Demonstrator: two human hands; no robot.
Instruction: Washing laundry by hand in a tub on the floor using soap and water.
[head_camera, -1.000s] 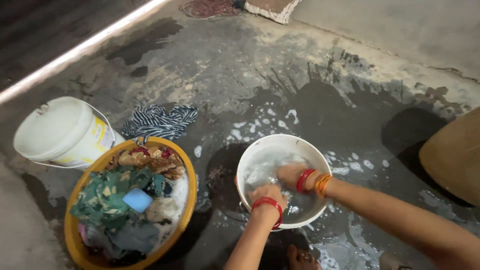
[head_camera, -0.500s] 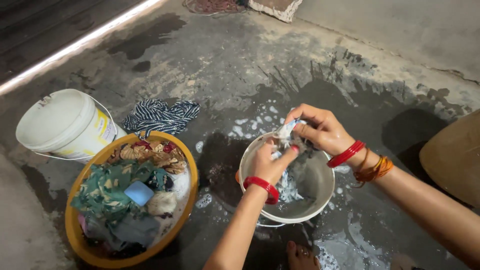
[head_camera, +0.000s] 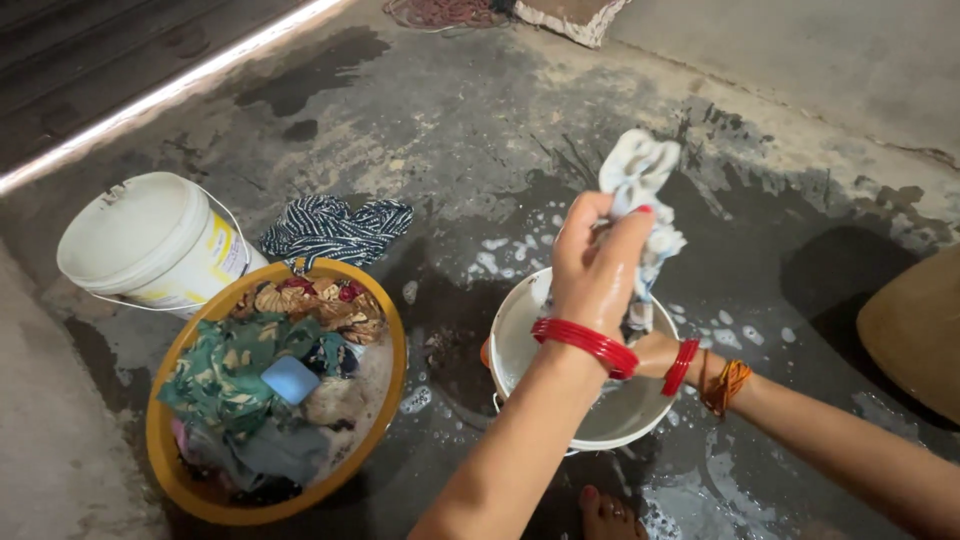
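Left hand (head_camera: 597, 265): squeezes tight on the wet white cloth (head_camera: 640, 185) | Right hand (head_camera: 655, 350): grips the cloth's bottom end | Cloth: up out of the water now, held over the white bowl (head_camera: 515, 340) | Near: yellow tub (head_camera: 385, 340) of clothes, white bucket (head_camera: 150, 240)

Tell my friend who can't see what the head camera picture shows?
Two hands, left hand uppermost, hold a wet white cloth above a white bucket on wet floor. Beside it sits a yellow tub of clothes.
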